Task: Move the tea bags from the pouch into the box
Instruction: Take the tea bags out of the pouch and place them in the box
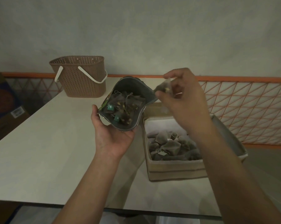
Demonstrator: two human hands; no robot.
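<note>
My left hand [114, 135] cradles an open foil pouch [133, 85] from below, its mouth facing me, with several tea bags [125, 105] and green tags inside. My right hand [183, 101] is raised just right of the pouch's mouth and pinches one pyramid tea bag [163, 87] between thumb and fingers. Below that hand, on the table's right side, stands an open beige box [173, 167] holding several tea bags [169, 146]; my right forearm hides part of it.
A brown perforated basket [83, 78] with a white handle stands at the table's back left. The white table [39, 143] ends near me and at the right. An orange lattice railing [249, 107] runs behind. Cardboard boxes [5, 102] sit on the floor at left.
</note>
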